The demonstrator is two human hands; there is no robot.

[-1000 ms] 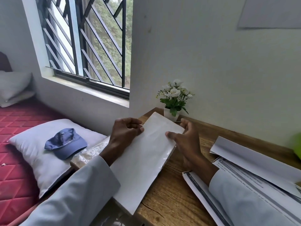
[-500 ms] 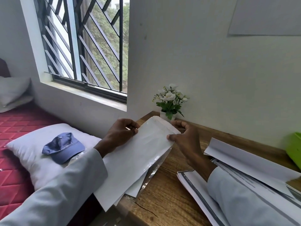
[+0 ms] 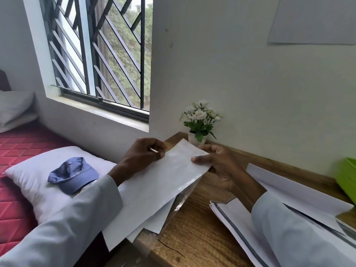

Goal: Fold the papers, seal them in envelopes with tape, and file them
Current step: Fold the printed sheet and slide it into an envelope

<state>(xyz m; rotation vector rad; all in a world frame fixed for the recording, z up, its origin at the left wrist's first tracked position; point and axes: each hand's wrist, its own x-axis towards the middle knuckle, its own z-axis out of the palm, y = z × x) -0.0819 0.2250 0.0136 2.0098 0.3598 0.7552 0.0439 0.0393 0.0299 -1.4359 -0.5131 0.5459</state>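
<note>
A person's two hands hold a long white paper envelope [image 3: 154, 187] up over the left end of a wooden desk [image 3: 194, 224].

The left hand [image 3: 143, 158] pinches its far left edge with curled fingers; the right hand [image 3: 217, 163] grips the far right corner, thumb on top. Printed white sheets [image 3: 233, 220] lie under the right sleeve, and a small potted white flower [image 3: 200, 122] stands against the wall.
</note>
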